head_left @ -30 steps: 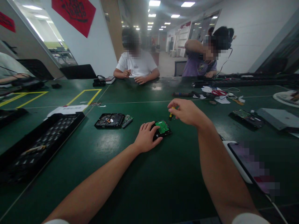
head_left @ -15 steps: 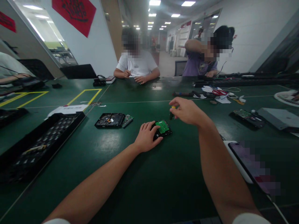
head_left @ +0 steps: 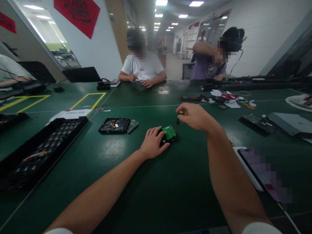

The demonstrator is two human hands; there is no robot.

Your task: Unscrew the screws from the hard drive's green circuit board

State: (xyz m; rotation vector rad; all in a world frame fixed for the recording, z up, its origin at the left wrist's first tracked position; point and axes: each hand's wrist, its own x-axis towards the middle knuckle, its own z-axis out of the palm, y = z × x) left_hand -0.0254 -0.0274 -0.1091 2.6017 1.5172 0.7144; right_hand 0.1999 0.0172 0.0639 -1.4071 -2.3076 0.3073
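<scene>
A small black hard drive [head_left: 173, 137] with a green circuit board [head_left: 170, 132] on top lies on the green table [head_left: 136, 182]. My left hand [head_left: 152, 143] rests over its left side, with thumb and fingers spread around the near and left edges. Just beyond the drive's right corner, my right hand [head_left: 192, 116] is closed round a small screwdriver [head_left: 179, 117] with yellow on its handle. The screwdriver points down, its tip close to the drive's far right corner; whether they touch is unclear.
An opened black drive [head_left: 114, 125] and a loose circuit board [head_left: 133, 126] lie to the left, beyond a long black tray [head_left: 44, 149]. On the right are a phone [head_left: 259, 172], another drive [head_left: 257, 124] and a grey box [head_left: 291, 124]. Two people sit across the table.
My right hand has shifted very slightly, and the screwdriver in it has turned a little. My left hand and the drive have stayed in place.
</scene>
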